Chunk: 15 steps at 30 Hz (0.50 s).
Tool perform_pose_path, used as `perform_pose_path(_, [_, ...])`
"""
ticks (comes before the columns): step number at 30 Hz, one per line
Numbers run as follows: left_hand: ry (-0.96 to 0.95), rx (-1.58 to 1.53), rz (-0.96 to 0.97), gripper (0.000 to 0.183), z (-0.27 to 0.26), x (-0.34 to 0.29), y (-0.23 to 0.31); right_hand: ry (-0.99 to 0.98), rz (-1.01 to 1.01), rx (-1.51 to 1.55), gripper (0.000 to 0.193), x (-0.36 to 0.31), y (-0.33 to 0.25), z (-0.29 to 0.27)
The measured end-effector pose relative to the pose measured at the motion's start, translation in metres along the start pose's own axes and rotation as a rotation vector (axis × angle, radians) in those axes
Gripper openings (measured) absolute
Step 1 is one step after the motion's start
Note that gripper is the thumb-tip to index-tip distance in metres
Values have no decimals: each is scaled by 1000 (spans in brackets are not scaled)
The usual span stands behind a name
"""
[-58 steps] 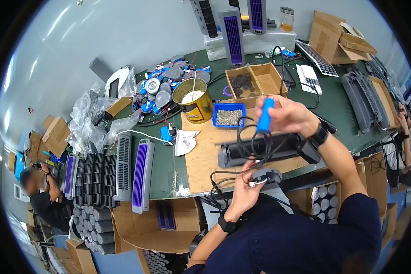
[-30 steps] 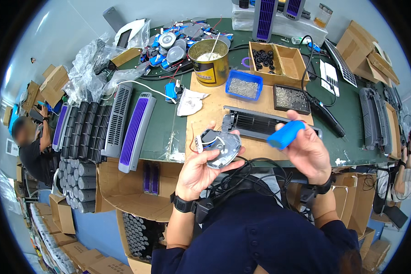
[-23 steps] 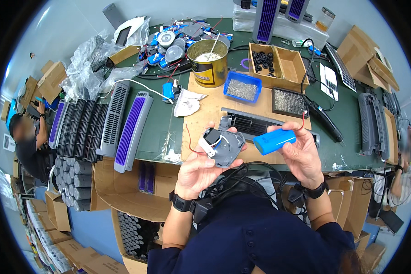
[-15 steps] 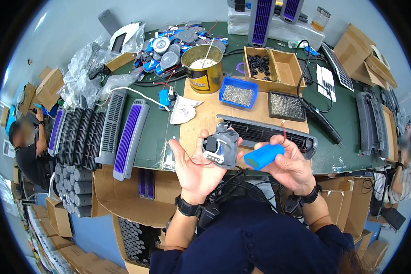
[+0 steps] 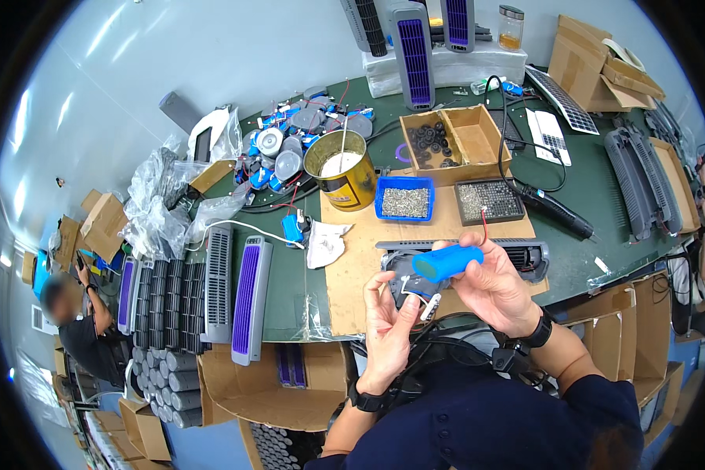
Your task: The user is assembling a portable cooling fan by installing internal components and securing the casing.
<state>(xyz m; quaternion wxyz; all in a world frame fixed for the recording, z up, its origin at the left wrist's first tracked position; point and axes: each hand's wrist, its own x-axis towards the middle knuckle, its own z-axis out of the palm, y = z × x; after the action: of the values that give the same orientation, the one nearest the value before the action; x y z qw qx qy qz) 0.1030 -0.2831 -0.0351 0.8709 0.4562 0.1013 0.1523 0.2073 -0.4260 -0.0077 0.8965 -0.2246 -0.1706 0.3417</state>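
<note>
My right hand (image 5: 500, 294) grips a blue cylindrical battery pack (image 5: 456, 262), with a short red wire rising near its fingers. Thumb and bent fingers of my left hand (image 5: 387, 333) hold a dark grey round plastic base (image 5: 403, 270), which carries a white strip part (image 5: 429, 307) and thin wires. The battery pack sits over the upper right of the base and hides part of it; whether they touch I cannot tell. Behind both hands lies a long grey slotted fan housing (image 5: 531, 265) on the cardboard sheet (image 5: 351, 274).
Beyond stand a paint tin (image 5: 346, 192), a blue tray of screws (image 5: 405, 202), a black tray of small parts (image 5: 489, 202) and a divided carton (image 5: 478, 137). An electric screwdriver (image 5: 560, 213) lies right. Purple-grilled fan units (image 5: 251, 298) stand left. A person (image 5: 94, 329) works far left.
My left hand has turned from palm-up with spread fingers to gripping the base. The battery pack has come in over the base. The whole view has shifted and tilted.
</note>
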Motion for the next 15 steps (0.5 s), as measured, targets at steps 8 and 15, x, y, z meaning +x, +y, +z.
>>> perform_pose_path(8, [-347, -593, -276, 50, -18, 8, 44, 10, -8, -79, 33, 8, 5, 1])
perform_pose_path(15, [61, -186, -283, 9, -10, 20, 26, -2, -26, -164, 34, 10, 15, 0])
